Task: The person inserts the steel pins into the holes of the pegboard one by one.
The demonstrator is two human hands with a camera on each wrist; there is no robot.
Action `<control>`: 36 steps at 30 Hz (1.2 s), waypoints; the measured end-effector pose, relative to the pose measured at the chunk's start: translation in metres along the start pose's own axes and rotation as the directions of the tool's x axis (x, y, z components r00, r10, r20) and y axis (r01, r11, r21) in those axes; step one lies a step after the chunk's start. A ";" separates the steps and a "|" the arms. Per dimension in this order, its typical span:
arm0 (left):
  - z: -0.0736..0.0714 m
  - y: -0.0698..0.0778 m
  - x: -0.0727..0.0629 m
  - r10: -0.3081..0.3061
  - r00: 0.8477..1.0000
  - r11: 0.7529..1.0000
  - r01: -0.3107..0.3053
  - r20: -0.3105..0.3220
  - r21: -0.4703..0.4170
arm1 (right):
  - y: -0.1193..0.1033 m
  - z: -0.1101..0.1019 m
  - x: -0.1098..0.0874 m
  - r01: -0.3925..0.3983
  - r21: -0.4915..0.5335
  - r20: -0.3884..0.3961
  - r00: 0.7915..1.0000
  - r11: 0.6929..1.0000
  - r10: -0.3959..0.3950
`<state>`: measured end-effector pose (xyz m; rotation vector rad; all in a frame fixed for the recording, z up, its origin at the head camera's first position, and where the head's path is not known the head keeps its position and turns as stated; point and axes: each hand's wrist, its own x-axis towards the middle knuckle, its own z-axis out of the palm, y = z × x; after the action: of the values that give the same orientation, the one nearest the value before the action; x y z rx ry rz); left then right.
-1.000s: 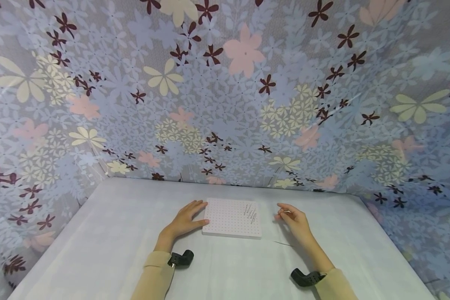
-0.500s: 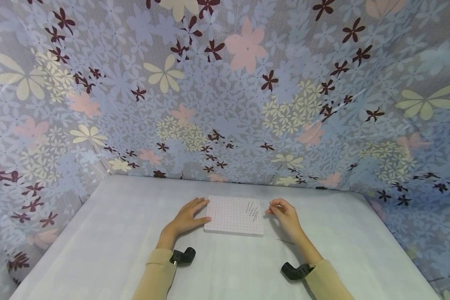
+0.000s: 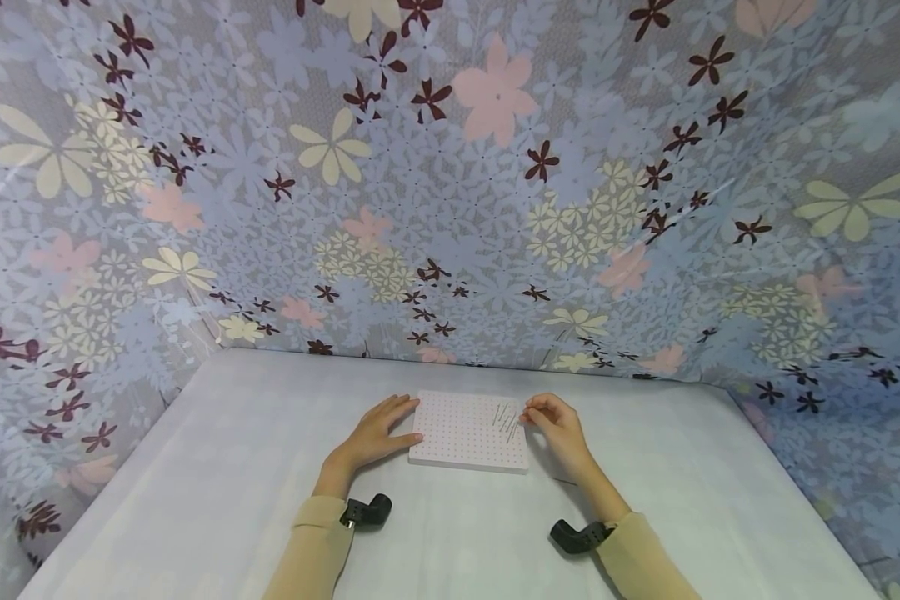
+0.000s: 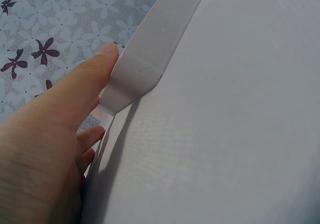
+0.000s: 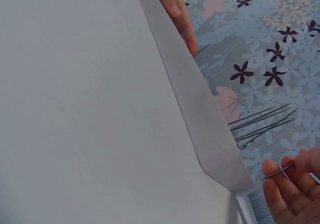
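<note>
Right hand (image 3: 558,425) pinching a thin grey metal needle (image 5: 273,174), free end towards the white dotted rectangular block (image 3: 457,433) just left; left hand (image 3: 371,433) spread opposite.

Tan sleeves (image 3: 311,546), black wrist cameras (image 3: 372,511)

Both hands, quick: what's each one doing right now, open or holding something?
Left hand: open, touching the dotted board.
Right hand: closed, pinching a thin pin.

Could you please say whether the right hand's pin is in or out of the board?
Out: the right wrist view shows the pin pinched by the right hand, tip clear of the board.
</note>
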<state>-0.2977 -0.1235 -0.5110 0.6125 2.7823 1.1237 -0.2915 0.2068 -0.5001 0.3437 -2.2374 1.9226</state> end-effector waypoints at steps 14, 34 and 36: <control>0.002 -0.002 0.002 -0.005 1.000 1.000 0.005 0.001 0.008 | -0.020 0.008 -0.005 -0.009 -0.074 0.053 0.999 0.997 0.012; 0.001 -0.001 0.001 0.008 1.000 1.000 -0.008 -0.010 0.009 | -0.025 0.012 -0.009 0.045 -0.110 0.063 0.997 0.993 -0.038; 0.002 -0.001 0.002 0.009 1.000 1.000 -0.009 -0.011 0.010 | -0.026 0.012 -0.009 0.044 -0.127 0.050 0.998 0.991 -0.038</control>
<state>-0.2992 -0.1226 -0.5128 0.6219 2.7993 1.1190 -0.2749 0.1921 -0.4801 0.4174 -2.3505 1.7578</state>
